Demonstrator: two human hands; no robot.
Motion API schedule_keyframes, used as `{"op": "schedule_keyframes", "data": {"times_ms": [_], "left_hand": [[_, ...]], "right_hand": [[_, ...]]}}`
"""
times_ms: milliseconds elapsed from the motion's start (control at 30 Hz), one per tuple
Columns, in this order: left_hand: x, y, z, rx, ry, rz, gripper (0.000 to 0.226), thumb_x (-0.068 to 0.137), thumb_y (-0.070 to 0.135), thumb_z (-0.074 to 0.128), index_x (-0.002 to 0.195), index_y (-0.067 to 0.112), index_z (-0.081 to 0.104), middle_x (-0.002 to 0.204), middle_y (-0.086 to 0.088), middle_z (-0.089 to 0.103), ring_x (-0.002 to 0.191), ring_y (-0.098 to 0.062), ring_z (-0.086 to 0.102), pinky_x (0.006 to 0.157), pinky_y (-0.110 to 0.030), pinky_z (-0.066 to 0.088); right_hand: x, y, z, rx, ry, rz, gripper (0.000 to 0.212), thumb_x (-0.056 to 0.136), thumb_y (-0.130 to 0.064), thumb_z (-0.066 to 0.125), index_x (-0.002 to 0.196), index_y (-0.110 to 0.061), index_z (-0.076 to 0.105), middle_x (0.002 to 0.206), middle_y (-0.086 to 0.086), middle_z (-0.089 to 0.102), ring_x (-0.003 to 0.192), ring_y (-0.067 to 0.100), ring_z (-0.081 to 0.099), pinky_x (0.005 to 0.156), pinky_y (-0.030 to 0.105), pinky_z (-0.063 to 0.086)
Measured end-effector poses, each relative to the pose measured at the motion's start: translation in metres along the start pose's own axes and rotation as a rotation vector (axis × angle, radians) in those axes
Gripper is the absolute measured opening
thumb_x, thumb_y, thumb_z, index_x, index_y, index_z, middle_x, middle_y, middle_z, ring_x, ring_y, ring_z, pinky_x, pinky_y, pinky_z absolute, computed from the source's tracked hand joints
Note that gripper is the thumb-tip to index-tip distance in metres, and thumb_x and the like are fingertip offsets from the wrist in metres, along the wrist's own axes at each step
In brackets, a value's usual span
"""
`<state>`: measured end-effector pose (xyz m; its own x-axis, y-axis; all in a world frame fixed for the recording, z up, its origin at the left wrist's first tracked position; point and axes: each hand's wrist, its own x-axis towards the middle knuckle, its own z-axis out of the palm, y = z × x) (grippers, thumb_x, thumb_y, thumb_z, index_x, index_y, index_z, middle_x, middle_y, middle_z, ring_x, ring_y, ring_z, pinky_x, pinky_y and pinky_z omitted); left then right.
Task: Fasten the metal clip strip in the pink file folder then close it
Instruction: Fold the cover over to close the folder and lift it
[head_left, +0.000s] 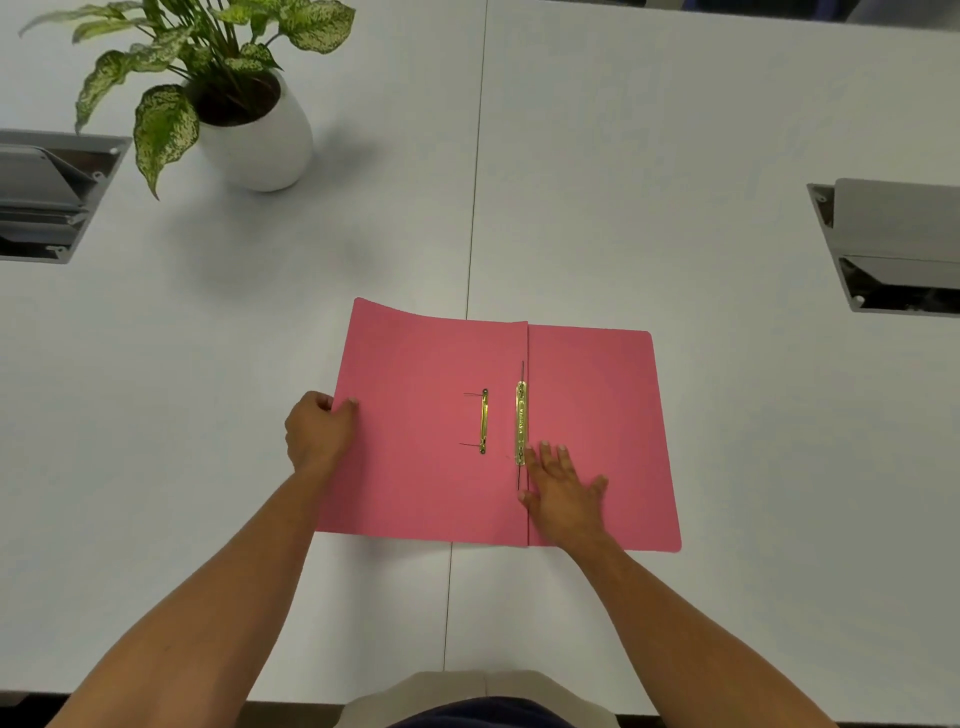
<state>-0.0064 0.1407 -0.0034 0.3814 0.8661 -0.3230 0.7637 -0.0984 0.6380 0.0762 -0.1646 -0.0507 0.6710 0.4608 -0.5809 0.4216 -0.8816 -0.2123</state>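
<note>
The pink file folder (426, 478) lies open and flat on the white table, spine running away from me. A gold metal clip strip (521, 422) sits along the spine on the right half. A second, narrower gold bar (484, 421) with two thin prongs lies on the left flap. My left hand (318, 434) grips the outer edge of the left flap, thumb on top. My right hand (563, 491) rests flat on the right half, fingers spread, fingertips touching the lower end of the clip strip.
A potted plant in a white pot (257, 140) stands at the back left. Grey cable boxes are set into the table at the far left (47, 197) and far right (893, 249). A seam (475, 208) runs down the table's middle.
</note>
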Motion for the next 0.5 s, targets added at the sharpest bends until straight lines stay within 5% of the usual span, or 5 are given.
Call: {"op": "schedule_keyframes", "data": {"times_ms": [167,367,500], "left_hand": [[-0.002,0.048,-0.022,-0.083,-0.077,0.189,0.013,0.082,0.018,0.060,0.082,0.005,0.063,0.071,-0.001,0.059,0.067,-0.018,0.054,0.060,-0.028,0.041],[-0.017,0.092,-0.057,-0.340,-0.402,0.357,0.012,0.078,0.016,0.064,0.067,0.011,0.063,0.059,0.005,0.061,0.054,-0.009,0.057,0.048,-0.023,0.048],[-0.035,0.107,-0.065,-0.395,-0.553,0.447,0.014,0.079,0.016,0.067,0.065,0.014,0.065,0.057,0.004,0.063,0.052,-0.011,0.061,0.050,-0.022,0.051]], "right_hand": [[0.004,-0.012,-0.008,0.039,-0.014,-0.128,0.065,0.098,-0.031,0.044,0.152,-0.024,0.009,0.163,-0.002,0.008,0.150,0.016,0.003,0.116,0.061,0.006],[0.002,-0.028,-0.018,0.204,-0.043,-0.229,0.068,0.094,0.001,0.042,0.152,-0.022,0.014,0.163,0.000,0.011,0.150,0.018,0.009,0.120,0.052,0.004],[-0.002,-0.054,-0.032,0.524,-0.099,-0.327,0.066,0.093,0.007,0.043,0.151,-0.019,0.024,0.160,0.002,0.021,0.145,0.020,0.026,0.119,0.032,0.022]]}}
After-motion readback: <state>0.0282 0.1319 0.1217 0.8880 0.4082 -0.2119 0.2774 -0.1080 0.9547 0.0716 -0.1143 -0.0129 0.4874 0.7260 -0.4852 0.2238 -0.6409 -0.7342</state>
